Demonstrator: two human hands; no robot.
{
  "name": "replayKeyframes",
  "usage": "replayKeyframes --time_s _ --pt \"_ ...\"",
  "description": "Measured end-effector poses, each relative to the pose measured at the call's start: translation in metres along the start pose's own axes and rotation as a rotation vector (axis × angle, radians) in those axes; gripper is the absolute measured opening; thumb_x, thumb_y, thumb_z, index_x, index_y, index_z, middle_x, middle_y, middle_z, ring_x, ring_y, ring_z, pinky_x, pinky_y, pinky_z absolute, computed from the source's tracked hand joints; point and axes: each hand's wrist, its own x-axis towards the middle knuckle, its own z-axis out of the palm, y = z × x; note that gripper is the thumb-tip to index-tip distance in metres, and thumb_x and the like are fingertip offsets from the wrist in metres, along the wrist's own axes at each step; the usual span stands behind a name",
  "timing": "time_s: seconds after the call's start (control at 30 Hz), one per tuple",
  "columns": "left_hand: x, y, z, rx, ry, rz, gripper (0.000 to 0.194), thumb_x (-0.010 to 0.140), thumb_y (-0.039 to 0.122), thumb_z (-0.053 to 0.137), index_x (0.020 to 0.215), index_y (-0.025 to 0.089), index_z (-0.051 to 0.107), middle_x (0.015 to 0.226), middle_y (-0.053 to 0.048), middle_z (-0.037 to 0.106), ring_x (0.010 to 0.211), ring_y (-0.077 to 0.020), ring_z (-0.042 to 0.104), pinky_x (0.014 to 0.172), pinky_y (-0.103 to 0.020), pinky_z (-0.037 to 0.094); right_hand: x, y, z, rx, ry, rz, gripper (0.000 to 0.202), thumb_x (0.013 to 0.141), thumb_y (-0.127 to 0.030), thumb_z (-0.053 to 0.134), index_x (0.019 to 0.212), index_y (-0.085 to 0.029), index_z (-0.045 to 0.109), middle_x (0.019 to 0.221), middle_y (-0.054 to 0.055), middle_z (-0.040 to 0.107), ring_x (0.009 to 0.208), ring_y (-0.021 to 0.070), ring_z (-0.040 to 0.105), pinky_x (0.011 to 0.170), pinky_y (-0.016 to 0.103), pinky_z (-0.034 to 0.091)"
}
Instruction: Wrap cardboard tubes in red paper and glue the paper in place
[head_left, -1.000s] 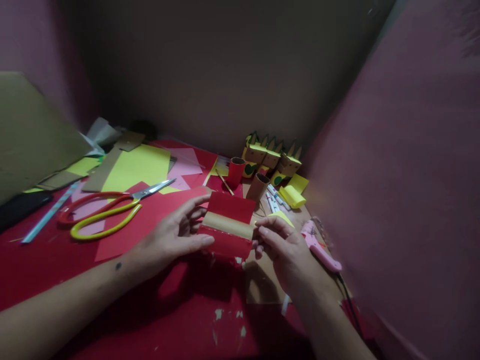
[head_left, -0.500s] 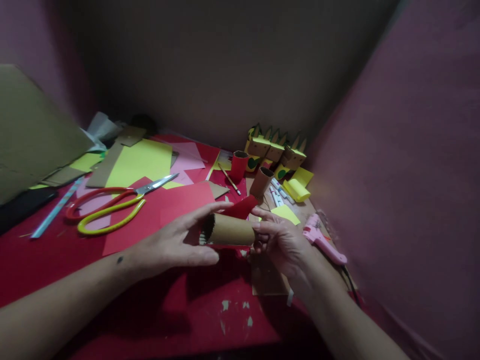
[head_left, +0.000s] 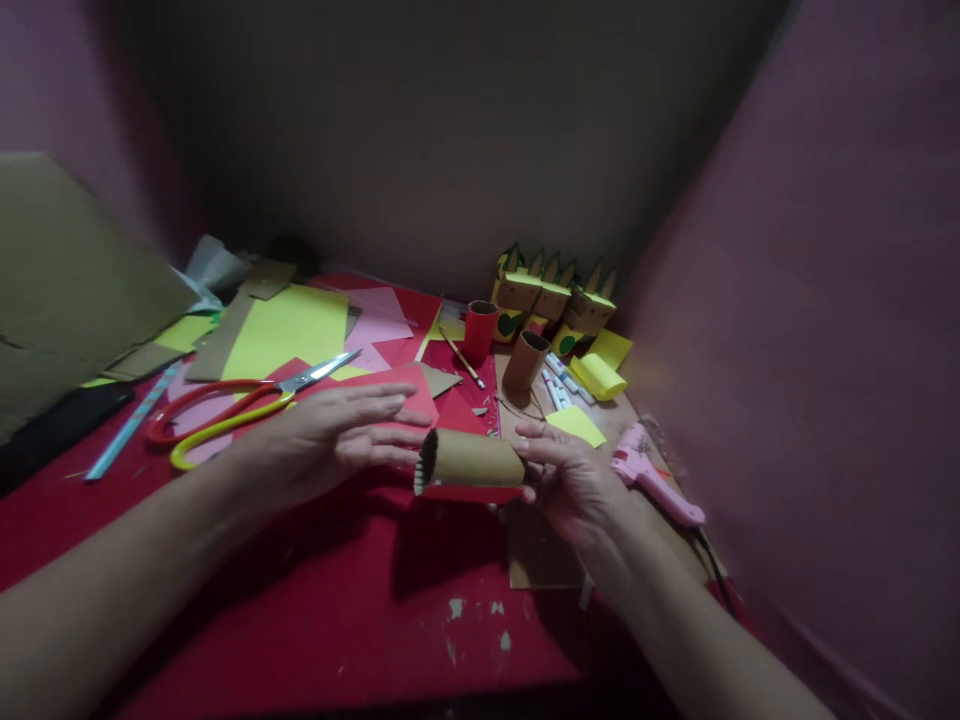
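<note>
My right hand (head_left: 566, 475) pinches the right end of a brown cardboard tube (head_left: 476, 460), held sideways above the red tabletop. Red paper shows along the tube's underside. Its left end, open with a corrugated edge, faces my left hand (head_left: 345, 435). That hand is open, its fingers stretched out just left of the tube; nothing shows in its grasp. Beyond the hands stand another brown cardboard tube (head_left: 526, 362) and a red-covered tube (head_left: 480, 330), both upright.
Large scissors (head_left: 247, 405) with red and yellow handles lie at left, by a light-blue striped strip (head_left: 133, 422). A pink glue gun (head_left: 652, 475), markers (head_left: 556, 385), a pencil (head_left: 461, 357) and several decorated cardboard figures (head_left: 555, 300) are around. A yellow sheet (head_left: 289, 330) lies behind.
My left hand has let go of the tube and drawn back to the left, its fingers straightening. The red paper flap behind the tube is no longer raised. My right hand keeps its hold.
</note>
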Motion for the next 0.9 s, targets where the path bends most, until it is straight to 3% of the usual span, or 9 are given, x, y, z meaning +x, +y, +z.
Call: replayKeyframes --time_s 0.13,0.27,0.43,0.7,0.83,0.9 --pt "0.013 -0.018 0.006 0.005 -0.005 -0.178 0.028 0.071 0.037 0.085 0.073 0.015 0.068 0.071 -0.010 0.071 0.065 -0.0223 0.070 0.061 -0.033 0.060 0.001 0.007 -0.002 -0.087 -0.057 -0.032 0.034 0.047 -0.012 0.083 0.073 -0.017 0.062 0.052 -0.003 0.060 0.039 0.0089 0.048 0.030 0.016 0.034" --pt "0.014 -0.027 0.018 0.056 0.070 -0.117 0.030 0.061 0.020 0.088 0.058 0.017 0.059 0.051 0.002 0.058 0.048 -0.0132 0.056 0.051 -0.026 0.051 0.000 0.013 -0.003 -0.152 -0.088 -0.050 0.036 0.048 -0.016 0.085 0.079 -0.016 0.066 0.056 -0.004 0.060 0.042 0.0081 0.048 0.032 0.016 0.033" --pt "0.003 -0.021 0.026 0.132 0.092 0.009 0.011 0.070 0.021 0.081 0.078 0.016 0.074 0.070 -0.003 0.074 0.059 -0.0167 0.065 0.055 -0.025 0.052 -0.002 0.017 0.001 -0.238 -0.084 -0.018 0.029 0.050 -0.018 0.085 0.075 -0.013 0.072 0.056 -0.002 0.061 0.044 0.0071 0.048 0.036 0.017 0.031" --pt "-0.007 -0.018 0.020 0.290 -0.154 0.103 0.029 0.082 0.029 0.075 0.109 0.023 0.080 0.100 -0.006 0.082 0.089 -0.0252 0.075 0.087 -0.034 0.059 0.006 0.023 0.010 -0.232 -0.043 -0.011 0.036 0.045 -0.014 0.080 0.073 -0.020 0.058 0.053 -0.005 0.060 0.037 0.0075 0.043 0.030 0.017 0.025" --pt "-0.012 -0.012 0.019 0.485 -0.204 0.109 0.031 0.085 0.034 0.071 0.115 0.029 0.078 0.110 -0.004 0.080 0.107 -0.0273 0.072 0.097 -0.035 0.056 0.009 0.024 0.012 -0.215 -0.039 0.045 0.041 0.049 -0.009 0.074 0.088 -0.019 0.066 0.053 -0.003 0.063 0.036 0.0092 0.044 0.029 0.018 0.026" --pt "-0.015 -0.006 0.019 0.570 -0.240 0.133 0.032 0.087 0.037 0.070 0.118 0.033 0.076 0.116 -0.002 0.079 0.115 -0.0266 0.069 0.100 -0.032 0.053 0.012 0.024 0.011 -0.190 -0.030 0.072 0.035 0.051 -0.007 0.073 0.085 -0.016 0.070 0.052 -0.002 0.062 0.037 0.0106 0.048 0.030 0.019 0.025"
